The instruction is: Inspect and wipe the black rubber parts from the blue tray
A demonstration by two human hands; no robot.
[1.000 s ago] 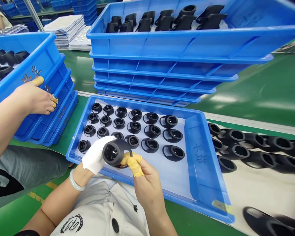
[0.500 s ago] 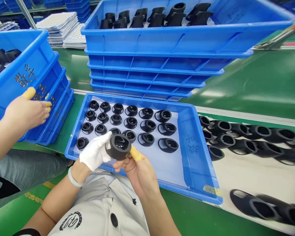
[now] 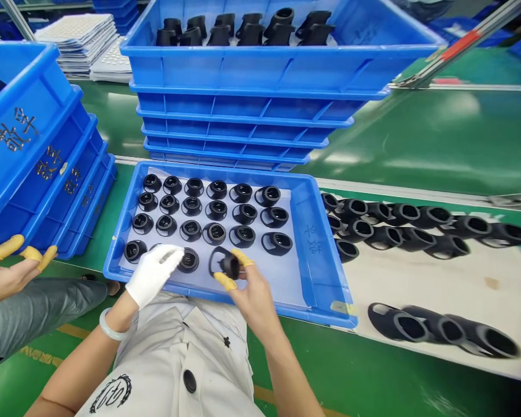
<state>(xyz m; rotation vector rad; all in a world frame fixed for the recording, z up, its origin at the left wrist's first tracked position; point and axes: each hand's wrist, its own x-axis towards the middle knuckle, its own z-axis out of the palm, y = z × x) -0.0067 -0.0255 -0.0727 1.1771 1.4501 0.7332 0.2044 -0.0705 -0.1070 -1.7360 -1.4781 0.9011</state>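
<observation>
My left hand [image 3: 153,274] wears a white glove and hangs open over the front row of the blue plastic tray [image 3: 325,278], holding nothing. It is nearest a black rubber ring-shaped part [image 3: 189,260]. My right hand [image 3: 254,295] has yellow finger cots and pinches a black rubber part with a loop [image 3: 224,264] between finger and thumb, just above the tray's liner sheet. Several similar black parts [image 3: 243,236] stand in rows on the liner.
A co-worker's hand [image 3: 11,269] with yellow finger cots is at the left, beside a stack of blue crates [image 3: 39,162]. Behind the tray rises a taller crate stack [image 3: 243,116]. Black parts lie on a white sheet [image 3: 417,278] to the right.
The part has passed fully into my right hand and is lower over the tray. My gloved hand has let go. The co-worker's hand has left the crates, and the view has swung right.
</observation>
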